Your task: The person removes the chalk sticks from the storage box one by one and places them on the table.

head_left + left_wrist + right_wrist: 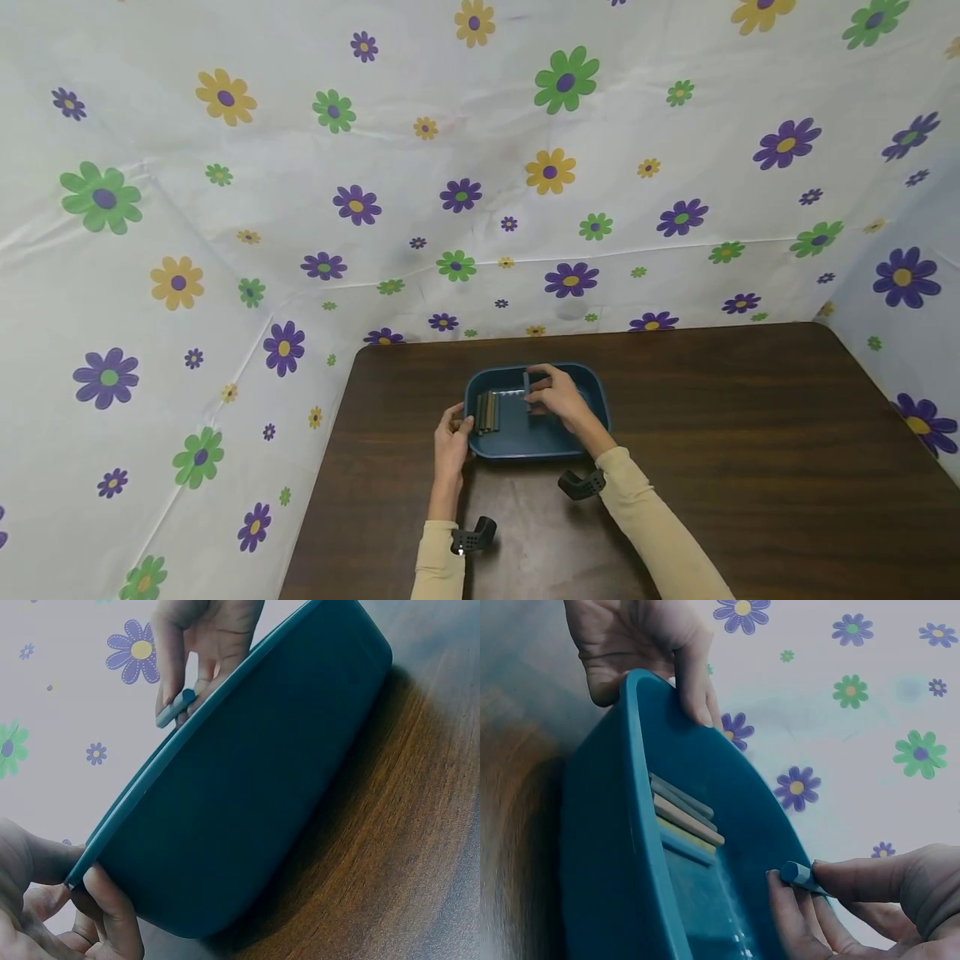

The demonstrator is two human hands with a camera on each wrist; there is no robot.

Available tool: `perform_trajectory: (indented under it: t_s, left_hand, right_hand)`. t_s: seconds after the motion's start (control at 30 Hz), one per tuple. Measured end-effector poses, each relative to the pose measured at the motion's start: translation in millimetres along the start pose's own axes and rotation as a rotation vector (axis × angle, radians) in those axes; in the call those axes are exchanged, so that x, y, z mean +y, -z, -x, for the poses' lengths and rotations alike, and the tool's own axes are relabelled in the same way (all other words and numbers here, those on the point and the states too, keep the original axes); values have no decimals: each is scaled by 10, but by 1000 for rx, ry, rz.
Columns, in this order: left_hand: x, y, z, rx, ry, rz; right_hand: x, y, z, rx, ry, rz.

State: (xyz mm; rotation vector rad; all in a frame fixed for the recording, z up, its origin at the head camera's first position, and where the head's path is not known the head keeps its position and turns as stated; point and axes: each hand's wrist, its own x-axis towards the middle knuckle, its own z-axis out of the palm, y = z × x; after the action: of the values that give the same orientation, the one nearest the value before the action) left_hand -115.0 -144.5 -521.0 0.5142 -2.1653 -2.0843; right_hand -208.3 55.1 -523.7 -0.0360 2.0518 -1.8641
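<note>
A blue plastic tub [534, 437] with rounded corners stands on the table. My left hand [451, 447] grips its rim at the left end, thumb inside and fingers outside. Over the tub, my right hand [561, 400] pinches a blue-grey chalk stick [800, 874] between thumb and fingers; its flat, faceted end shows in the right wrist view. Several more chalk sticks [690, 815] in grey, pinkish, yellow and blue lie side by side against the tub's left end. From the left wrist view the tub's wall hides these sticks.
The dark wood-grain table [712, 450] extends far to the right of the tub. A white cloth [420, 167] printed with flowers hangs behind the table and along both sides. Each wrist wears a black camera mount [474, 536].
</note>
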Motion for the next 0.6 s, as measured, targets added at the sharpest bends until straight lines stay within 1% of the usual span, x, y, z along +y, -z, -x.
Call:
perform_trajectory:
  t_s: [0.1,0.2,0.3,0.43,0.6]
  left_hand:
    - [-93,-6,-59,9,29,-6]
    - [-259,-10,-130,25,23,-11]
    - [-369,-9,-173,35,19,-13]
    - [-411,-7,-197,31,12,-4]
    - [-401,0,-210,32,-1,0]
  right_hand:
    - [25,70,8,0,10,2]
    - [35,137,25,3,22,7]
    - [24,201,53,15,28,1]
    - [-4,289,91,24,35,-18]
    - [-49,418,124,34,47,-18]
